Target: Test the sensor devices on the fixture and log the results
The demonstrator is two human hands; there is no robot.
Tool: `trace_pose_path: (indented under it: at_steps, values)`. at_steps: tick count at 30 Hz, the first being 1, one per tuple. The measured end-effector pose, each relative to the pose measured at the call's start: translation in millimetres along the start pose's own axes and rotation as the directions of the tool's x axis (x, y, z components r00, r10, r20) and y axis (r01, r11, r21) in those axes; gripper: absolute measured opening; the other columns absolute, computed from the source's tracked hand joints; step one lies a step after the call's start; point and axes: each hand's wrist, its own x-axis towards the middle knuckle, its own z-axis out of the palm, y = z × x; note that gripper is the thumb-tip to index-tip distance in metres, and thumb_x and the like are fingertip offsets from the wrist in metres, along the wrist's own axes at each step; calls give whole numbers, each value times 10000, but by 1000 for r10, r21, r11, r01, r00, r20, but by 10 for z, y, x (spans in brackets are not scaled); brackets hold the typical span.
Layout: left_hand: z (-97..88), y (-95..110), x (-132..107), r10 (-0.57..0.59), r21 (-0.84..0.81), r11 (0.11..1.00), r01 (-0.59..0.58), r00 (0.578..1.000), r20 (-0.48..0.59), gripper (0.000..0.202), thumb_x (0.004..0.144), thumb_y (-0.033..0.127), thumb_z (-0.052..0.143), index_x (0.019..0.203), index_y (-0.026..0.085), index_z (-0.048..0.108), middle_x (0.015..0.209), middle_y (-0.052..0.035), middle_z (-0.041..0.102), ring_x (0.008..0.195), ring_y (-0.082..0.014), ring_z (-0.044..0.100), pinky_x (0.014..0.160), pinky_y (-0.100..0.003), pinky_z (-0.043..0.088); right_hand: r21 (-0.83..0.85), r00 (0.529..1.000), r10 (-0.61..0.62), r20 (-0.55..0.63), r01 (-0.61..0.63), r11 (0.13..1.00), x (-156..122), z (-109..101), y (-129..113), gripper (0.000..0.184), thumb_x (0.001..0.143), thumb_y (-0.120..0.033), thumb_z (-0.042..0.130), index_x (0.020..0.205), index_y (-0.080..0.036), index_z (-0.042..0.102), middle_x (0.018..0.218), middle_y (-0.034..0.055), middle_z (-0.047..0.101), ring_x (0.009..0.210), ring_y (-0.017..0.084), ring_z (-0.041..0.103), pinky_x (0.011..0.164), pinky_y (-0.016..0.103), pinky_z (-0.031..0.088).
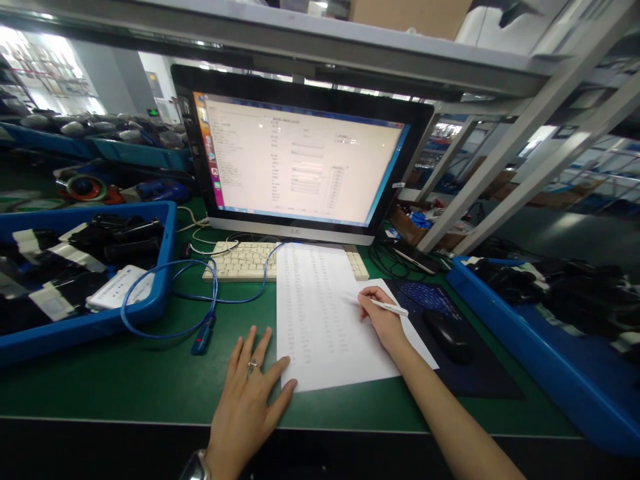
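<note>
A printed sheet of paper [320,313] with columns of small text lies on the green tabletop, its far edge over a cream keyboard [243,260]. My right hand [383,319] grips a white pen [394,308] above the sheet's right side, near the printed columns. A second white sheet [417,340] shows from underneath, on the right. Fingers spread, my left hand [253,390] rests flat on the table, with thumb and index finger at the paper's lower left edge. It wears a ring, and a watch is on the wrist. The print is too blurred to read.
Behind the keyboard stands a lit monitor [300,160]. Blue bins of black parts flank the table, one on the left [167,267] and one on the right [530,380]. A blue cable [200,340] loops at left. A black mouse [447,335] sits on a dark pad [490,380].
</note>
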Motion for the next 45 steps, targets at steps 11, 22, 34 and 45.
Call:
trace_pose_path:
  at_steps: [11,22,34,45]
  values:
    - [6,-31,-3,21,-18,1000,-20,1000,9,306,839,336,560,1130,249,595,1253,-62,564,1251,-303,417,1025,-579,332,-170,978,-164,128,185,968,9,241,-89,275,753,-409,579,941,-212,617,918,39,661,899,233,618,826,353,456]
    - [-62,-21,51,123,-58,991,-118,988,94,272,872,323,511,1125,274,598,1215,-7,604,1162,-282,504,974,-564,397,-206,996,-83,34,88,975,-67,206,17,236,708,-419,554,776,-198,597,705,31,649,644,195,605,631,307,475]
    - [-41,-21,30,101,-77,993,-95,992,82,267,863,312,527,1113,268,610,1203,-19,612,1151,-285,512,977,-563,390,-275,984,-111,-136,70,959,-50,301,162,191,679,-342,495,529,-230,453,472,-25,509,510,160,481,529,272,374]
    - [-52,-20,29,85,-102,992,-78,994,73,263,858,308,536,1106,263,612,1205,-25,610,1163,-286,506,994,-552,380,-121,971,-79,-226,53,991,-10,275,170,262,688,-456,521,588,-230,437,502,-20,518,429,120,406,422,243,327]
